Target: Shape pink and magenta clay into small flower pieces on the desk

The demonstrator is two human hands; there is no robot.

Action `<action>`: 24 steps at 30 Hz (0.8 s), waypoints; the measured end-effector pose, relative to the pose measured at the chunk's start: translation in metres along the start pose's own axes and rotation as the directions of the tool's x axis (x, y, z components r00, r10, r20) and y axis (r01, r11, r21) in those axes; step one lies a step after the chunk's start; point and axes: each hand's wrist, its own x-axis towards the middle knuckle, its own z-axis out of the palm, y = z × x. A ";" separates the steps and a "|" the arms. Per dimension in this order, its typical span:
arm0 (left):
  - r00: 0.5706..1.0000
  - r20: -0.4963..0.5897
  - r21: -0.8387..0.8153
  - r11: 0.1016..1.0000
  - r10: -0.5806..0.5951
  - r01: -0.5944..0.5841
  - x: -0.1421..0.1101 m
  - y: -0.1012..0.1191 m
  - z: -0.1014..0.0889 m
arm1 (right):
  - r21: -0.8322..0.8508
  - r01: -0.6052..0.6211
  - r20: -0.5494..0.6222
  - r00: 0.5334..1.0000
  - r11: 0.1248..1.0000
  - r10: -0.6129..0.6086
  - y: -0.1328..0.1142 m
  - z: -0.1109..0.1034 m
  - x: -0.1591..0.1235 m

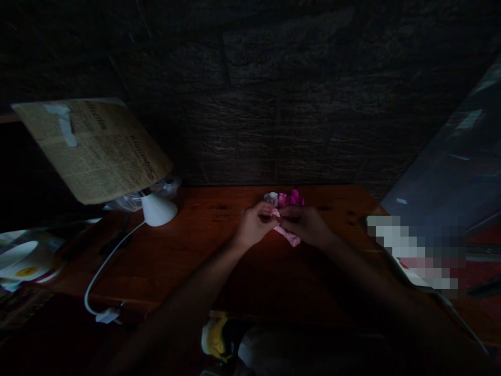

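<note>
A hand could pass over the bench (203, 224) between the lamp (159, 211) and left grip (254, 225), or beyond the right grip (309, 225). Flowers (296, 198) stand just behind the grips; the wall (250, 120) closes the rear. Shade (97, 151) and cord (85, 296) obstruct the left, a pixelated thing (415, 261) the far right.

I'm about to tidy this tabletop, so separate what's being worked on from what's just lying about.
In the work:
- pale pink crumpled strip, pinched in both hands
- probably the magenta, pink and white flower-like pieces just beyond

Lying about:
- newsprint-shaded lamp
- clear plastic bag
- white tub
</note>
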 end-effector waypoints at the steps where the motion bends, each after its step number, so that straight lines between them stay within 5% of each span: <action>1: 1.000 -0.021 -0.001 1.000 -0.021 0.021 0.001 0.000 0.000 | -0.014 -0.005 -0.017 1.000 1.000 0.005 0.001 0.001 0.000; 5: 0.994 -0.060 -0.076 0.994 -0.089 0.084 0.003 -0.001 -0.004 | -0.057 -0.050 -0.100 0.994 0.997 0.044 0.001 0.001 0.001; 11: 0.999 -0.036 -0.127 0.992 -0.029 0.024 0.003 0.004 -0.005 | 0.123 -0.183 -0.059 0.980 0.975 0.191 -0.001 -0.005 0.001; 24: 0.997 0.010 -0.117 0.990 0.076 -0.074 0.004 -0.001 -0.005 | 0.145 -0.201 -0.042 0.977 0.969 0.209 -0.006 -0.003 0.001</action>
